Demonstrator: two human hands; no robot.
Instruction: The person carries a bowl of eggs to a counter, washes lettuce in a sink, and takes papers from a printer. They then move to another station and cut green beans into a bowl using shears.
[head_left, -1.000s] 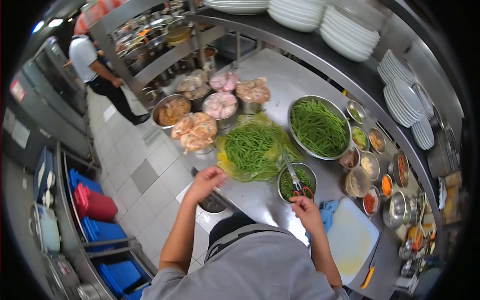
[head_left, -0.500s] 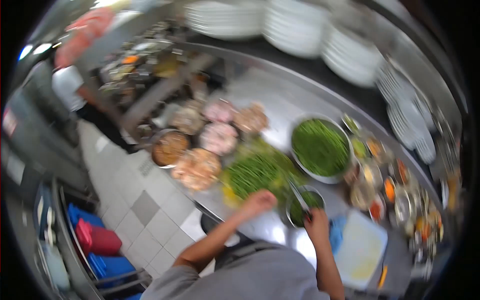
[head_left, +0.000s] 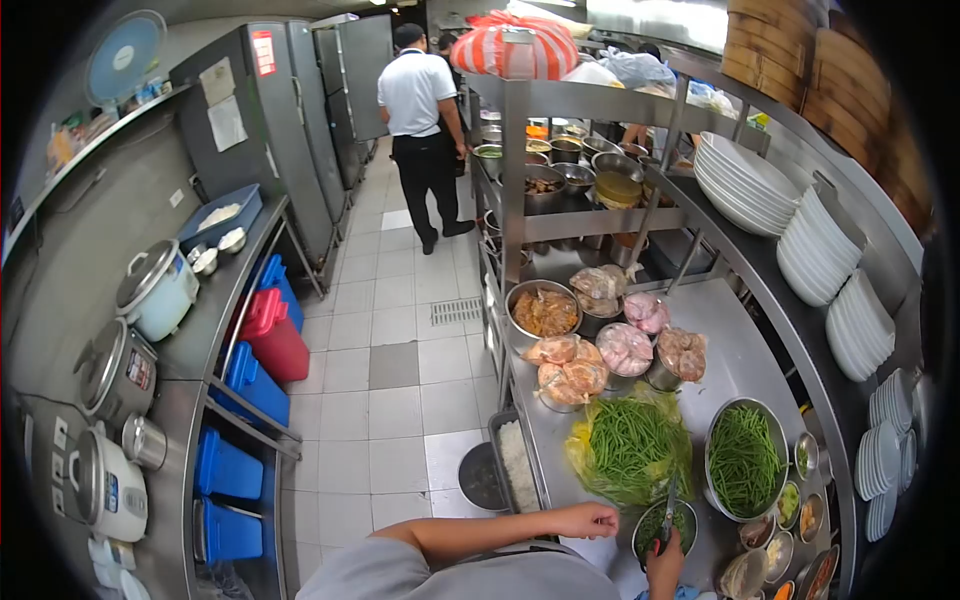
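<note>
View tilted up since earlier, left hand (head_left: 588,520) loosely curled, empty, right hand (head_left: 665,563) gripping scissors (head_left: 668,515).

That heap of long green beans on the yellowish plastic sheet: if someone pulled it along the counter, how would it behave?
The heap of long green beans lies loose, so it would probably spread or shed strands. The crinkled yellowish plastic sheet looks thin and floppy, likely sliding easily over the smooth steel counter yet sagging if lifted.
</note>
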